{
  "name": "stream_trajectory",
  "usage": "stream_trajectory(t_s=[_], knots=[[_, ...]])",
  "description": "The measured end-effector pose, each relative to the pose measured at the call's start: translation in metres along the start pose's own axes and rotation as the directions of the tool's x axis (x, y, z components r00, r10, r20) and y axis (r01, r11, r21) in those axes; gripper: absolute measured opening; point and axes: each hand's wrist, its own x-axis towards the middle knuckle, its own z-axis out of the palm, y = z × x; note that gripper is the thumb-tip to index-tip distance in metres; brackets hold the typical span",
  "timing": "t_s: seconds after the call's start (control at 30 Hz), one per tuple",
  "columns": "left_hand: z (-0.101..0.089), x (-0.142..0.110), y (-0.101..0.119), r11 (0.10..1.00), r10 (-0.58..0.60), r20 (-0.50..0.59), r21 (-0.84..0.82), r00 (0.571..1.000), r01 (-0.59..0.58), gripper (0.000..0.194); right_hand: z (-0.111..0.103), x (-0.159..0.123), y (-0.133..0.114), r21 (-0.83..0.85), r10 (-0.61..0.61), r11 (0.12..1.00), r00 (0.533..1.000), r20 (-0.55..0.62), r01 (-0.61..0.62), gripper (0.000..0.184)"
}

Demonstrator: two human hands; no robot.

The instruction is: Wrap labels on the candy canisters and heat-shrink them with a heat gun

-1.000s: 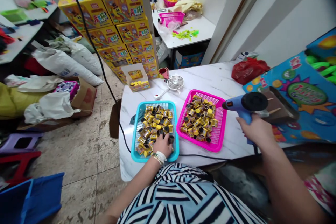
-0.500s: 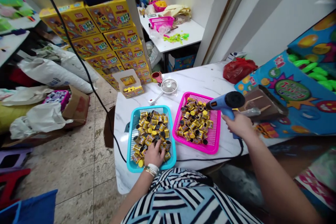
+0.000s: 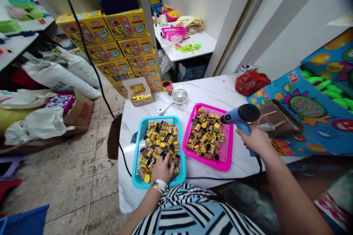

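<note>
My left hand (image 3: 162,170) rests with fingers spread on small yellow cylinders (image 3: 158,142) with black or yellow ends, heaped in a turquoise plastic basket (image 3: 135,169). Its fingertips dip among them, partly hidden. My right hand (image 3: 255,140) is closed round the handle of a blue heat gun (image 3: 234,115). The gun's nozzle points left, over the right edge of a pink basket (image 3: 229,154). More of the same yellow cylinders (image 3: 204,136) are piled in that pink basket, beside the turquoise one on the marbled white table (image 3: 217,90).
Behind the baskets lie a small white fan (image 3: 179,96), a tape dispenser (image 3: 167,86) and an open display box (image 3: 139,97). Stacked yellow boxes (image 3: 124,25) rise at the back left. A red bag (image 3: 250,83) and a blue printed carton (image 3: 311,104) stand right. Black cords cross the area.
The view has tilted a little, so everything sits slightly lower in the picture. My left hand stays on the cylinders, and my right hand keeps hold of the heat gun beside the pink basket.
</note>
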Motion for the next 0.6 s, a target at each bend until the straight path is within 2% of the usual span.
stream_trajectory(t_s=[0.13,0.33,0.47,0.6], knots=[[-0.001,0.001,0.0,1.0,-0.011,0.011,-0.016,1.0,0.011,0.052,-0.001,0.001,-0.015,0.0,-0.03,1.0,0.998,0.06,0.03,0.046],[0.0,0.0,0.001,1.0,0.002,-0.012,-0.008,1.0,-0.002,0.052,-0.001,0.013,-0.054,-0.059,-0.1,0.993,0.995,0.008,0.1,0.05],[0.002,-0.001,0.0,1.0,0.013,-0.023,-0.014,1.0,-0.013,0.052,-0.013,0.013,-0.068,-0.091,-0.144,0.986,0.99,-0.007,0.142,0.049],[0.003,-0.001,-0.001,1.0,0.002,-0.014,-0.03,1.0,-0.003,0.052,-0.031,-0.003,-0.07,-0.064,-0.14,0.988,0.989,0.041,0.143,0.047]])
